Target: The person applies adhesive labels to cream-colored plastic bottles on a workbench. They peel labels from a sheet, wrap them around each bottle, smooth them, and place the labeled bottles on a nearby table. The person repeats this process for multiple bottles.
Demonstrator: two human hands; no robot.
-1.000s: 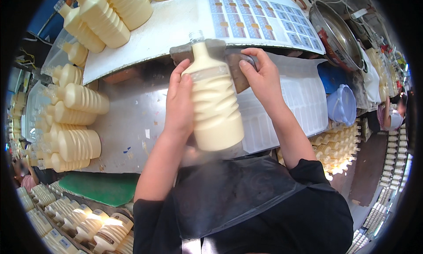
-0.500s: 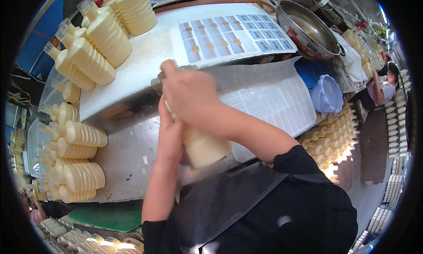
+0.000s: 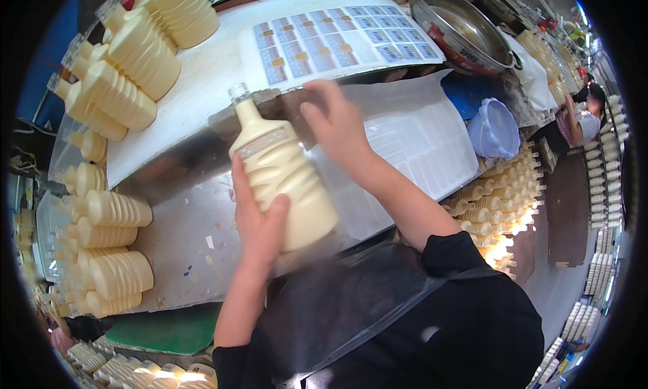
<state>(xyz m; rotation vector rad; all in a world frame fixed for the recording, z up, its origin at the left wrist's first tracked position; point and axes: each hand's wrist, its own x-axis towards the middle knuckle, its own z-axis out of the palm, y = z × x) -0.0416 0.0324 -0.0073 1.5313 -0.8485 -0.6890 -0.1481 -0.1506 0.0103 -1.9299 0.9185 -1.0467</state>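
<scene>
Left hand [image 3: 260, 220] is wrapped around a ribbed cream bottle [image 3: 283, 176] over the metal surface [image 3: 182, 234], right hand [image 3: 337, 122] open, reaching toward the label sheet [image 3: 337, 41].

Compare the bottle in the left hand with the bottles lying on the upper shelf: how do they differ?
The held bottle is gripped by the left hand, clear of the table; the shelf bottles lie stacked on their sides. The held bottle is alone; the shelf bottles form a group. Both are cream-coloured and ribbed.
</scene>
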